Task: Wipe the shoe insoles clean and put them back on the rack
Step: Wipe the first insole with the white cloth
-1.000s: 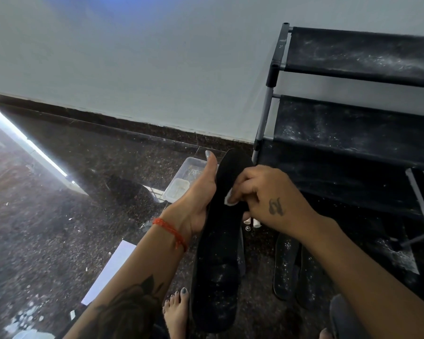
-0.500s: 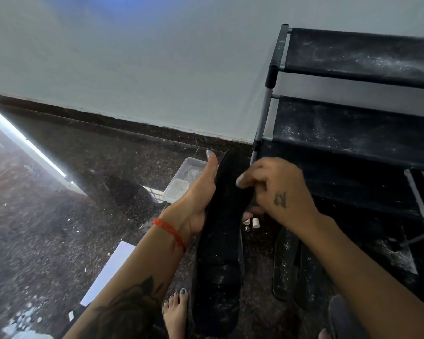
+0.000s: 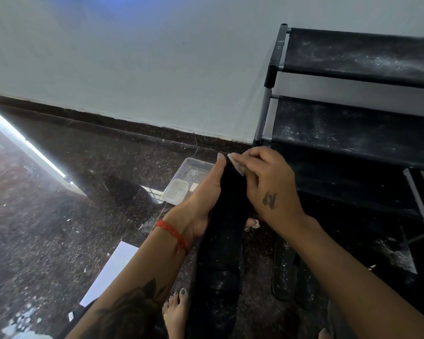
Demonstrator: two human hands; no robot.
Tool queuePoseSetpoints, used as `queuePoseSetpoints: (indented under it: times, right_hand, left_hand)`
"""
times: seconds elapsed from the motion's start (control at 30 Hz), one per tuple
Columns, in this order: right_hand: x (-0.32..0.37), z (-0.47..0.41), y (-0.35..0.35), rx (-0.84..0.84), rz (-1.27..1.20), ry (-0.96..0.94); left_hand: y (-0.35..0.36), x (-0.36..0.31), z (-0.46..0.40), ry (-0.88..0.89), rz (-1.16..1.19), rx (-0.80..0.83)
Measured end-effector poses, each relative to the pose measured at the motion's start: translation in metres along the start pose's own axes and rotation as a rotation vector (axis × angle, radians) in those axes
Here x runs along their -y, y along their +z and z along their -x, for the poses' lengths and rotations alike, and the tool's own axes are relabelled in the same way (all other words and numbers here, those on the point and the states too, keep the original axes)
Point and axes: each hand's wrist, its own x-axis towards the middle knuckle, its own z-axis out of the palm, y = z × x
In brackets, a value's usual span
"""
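Two hands met on one black insole [image 3: 218, 260] held upright near the middle of the view, its heel end low by a bare foot [image 3: 175, 311] and its toe end up between the hands. The left hand [image 3: 201, 196] lay along the insole's left edge with straight fingers and the thumb hidden behind, so it braced the insole from that side. The right hand [image 3: 267, 184] curled over the toe end from the right and pinched a small white wipe [image 3: 235, 163] against the top of the insole; a small dark tattoo showed on its back, too blurred to read. A red thread [image 3: 174, 234] circled the left wrist. Two more insoles [image 3: 283, 267] lay flat on the dark speckled floor [image 3: 47, 228] just right of the held one, side by side and dusted white, near the foot of the rack [image 3: 353, 128]. The rack stood at the right against the pale wall [image 3: 132, 57], with three black shelves in view, all streaked with white dust. One clear plastic tub [image 3: 194, 167] sat on the floor just left of the hands, with one smaller clear lid or box [image 3: 175, 192] leaning at its near corner. One white sheet [image 3: 110, 270] lay on the floor under the left forearm. Two tiny white caps [image 3: 253, 223] sat on the floor below the right hand. No brand or legible writing could be made out on anything.
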Motion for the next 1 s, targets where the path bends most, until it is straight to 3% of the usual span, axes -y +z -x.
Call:
queuePoseSetpoints:
  times: [0.23, 0.37, 0.5, 0.67, 0.77, 0.83, 0.93, 1.0]
  right_hand:
    - [-0.01, -0.004, -0.005, 0.02, 0.114, 0.184]
    - [0.003, -0.003, -0.001, 0.034, -0.06, 0.096]
    - [0.004, -0.004, -0.003, 0.106, -0.1, 0.029]
    - [-0.003, -0.004, -0.009, 0.133, 0.163, -0.032]
    - [-0.01, -0.006, -0.014, 0.154, 0.272, 0.054]
    - [-0.02, -0.007, -0.018, 0.175, 0.282, 0.155]
    - [-0.03, -0.008, -0.024, 0.071, 0.178, 0.28]
    - [-0.024, -0.01, -0.025, -0.072, 0.095, 0.24]
  left_hand:
    - [0.001, 0.0, -0.003, 0.016, -0.077, -0.05]
    - [0.002, 0.004, -0.006, 0.072, -0.103, -0.03]
    - [-0.004, 0.002, -0.005, -0.005, -0.082, -0.048]
    - [0.002, 0.006, -0.006, 0.117, -0.134, -0.027]
    - [0.002, 0.007, -0.005, 0.009, -0.151, -0.011]
    - [0.002, 0.005, -0.004, 0.029, -0.128, -0.006]
    - [0.001, 0.001, -0.002, 0.054, -0.093, 0.01]
    - [-0.002, 0.0, -0.004, 0.033, -0.051, -0.017]
